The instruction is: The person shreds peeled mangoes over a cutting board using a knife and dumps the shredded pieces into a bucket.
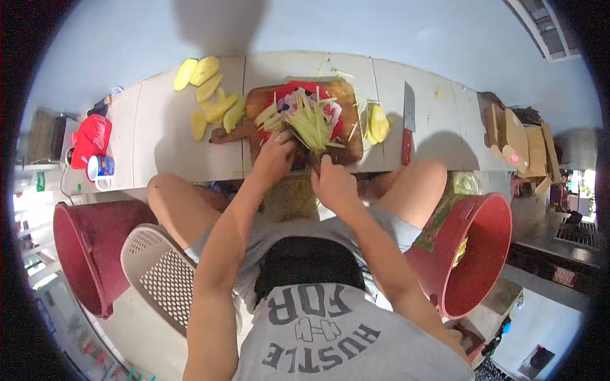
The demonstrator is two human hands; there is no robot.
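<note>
Pale yellow-green cut strips (310, 127) lie heaped on a red, flower-patterned plate (298, 86), which rests on a wooden cutting board (349, 98). At the near left edge of the heap is my left hand (276, 154), its fingers curled; what they hold, if anything, is hidden. My right hand (335, 183) is closed at the board's near edge, thumb pointing forward, beside a narrow dark brown piece below the strips. I cannot make out what that piece is. A knife (408, 117) with a reddish-brown handle lies apart on the right.
Peeled yellow slices (206, 70) lie left of the board, more pieces (377, 124) to its right. A mug (100, 167) and red bag (92, 140) sit at the left end. Dark red bins (101, 254) flank my legs, the right bin (486, 254) holding yellowish scraps.
</note>
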